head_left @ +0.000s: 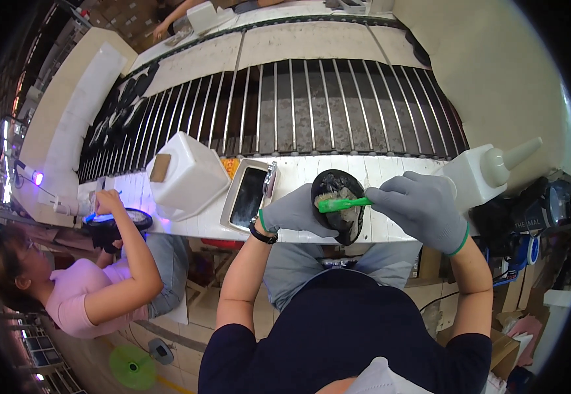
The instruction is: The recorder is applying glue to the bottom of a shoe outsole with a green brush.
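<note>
My left hand point(296, 213), in a grey glove with a green cuff, grips a black shoe point(347, 231) from its left side, just over the near edge of the table. A pale, glossy patch covers part of the shoe's upturned face. In my gloved right hand point(418, 209), a green brush point(342, 205) is pinched by its handle and lies across that face. The brush's bristles cannot be made out clearly. Left of my hands sits a light tray point(228, 211) holding a dark, flat, screen-like thing point(249, 197).
A white jug point(197, 174) stands on the white table point(296, 169) to the left; a white spouted bottle point(479, 176) stands right. Beyond runs a metal roller conveyor point(312, 105) with black shoes point(118, 121) at its left end. A co-worker point(95, 285) sits left, holding a blue tool.
</note>
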`<state>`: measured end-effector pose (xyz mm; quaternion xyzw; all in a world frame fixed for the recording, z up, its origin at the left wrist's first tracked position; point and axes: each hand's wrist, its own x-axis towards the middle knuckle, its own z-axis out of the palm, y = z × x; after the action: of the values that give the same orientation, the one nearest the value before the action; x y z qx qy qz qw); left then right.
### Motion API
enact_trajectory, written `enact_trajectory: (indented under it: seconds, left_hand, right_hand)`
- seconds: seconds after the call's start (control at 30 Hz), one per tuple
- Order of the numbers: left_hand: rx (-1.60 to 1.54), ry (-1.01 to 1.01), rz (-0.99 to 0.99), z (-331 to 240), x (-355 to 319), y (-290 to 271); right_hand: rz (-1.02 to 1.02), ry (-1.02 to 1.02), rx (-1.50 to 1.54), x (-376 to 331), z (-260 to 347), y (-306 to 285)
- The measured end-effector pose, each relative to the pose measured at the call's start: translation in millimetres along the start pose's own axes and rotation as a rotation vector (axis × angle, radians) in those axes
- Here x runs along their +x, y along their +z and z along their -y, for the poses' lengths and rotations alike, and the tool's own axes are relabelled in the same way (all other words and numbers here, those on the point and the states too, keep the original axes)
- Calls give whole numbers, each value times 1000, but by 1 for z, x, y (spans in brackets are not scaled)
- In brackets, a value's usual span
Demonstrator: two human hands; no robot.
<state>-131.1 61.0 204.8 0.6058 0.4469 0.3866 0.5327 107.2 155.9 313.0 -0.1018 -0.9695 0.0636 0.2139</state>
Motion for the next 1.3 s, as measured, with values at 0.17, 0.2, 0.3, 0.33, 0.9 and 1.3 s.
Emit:
enact_trajectory:
  seconds: [0.17,0.2,0.3,0.33,0.9,1.3]
  left_hand:
    - [110,17,109,0,10,-16]
    - [51,-82,104,1,10,-17]
    - [1,4,114,6,13,-21]
    - [54,57,102,8,13,-23]
    - [-153,3,-581,93,-4,-14]
    - [-903,-221,-639,83,-4,35]
  right_hand:
    - [19,0,197,17,-21,-11]
    - [-72,26,173,22,-24,-7]
    - [-99,64,134,29,-23,2]
    - [-39,16,90,30,-23,3]
    - [-127,816,377,-123,-85,53]
    - [84,1244,-321,-194,-89,82]
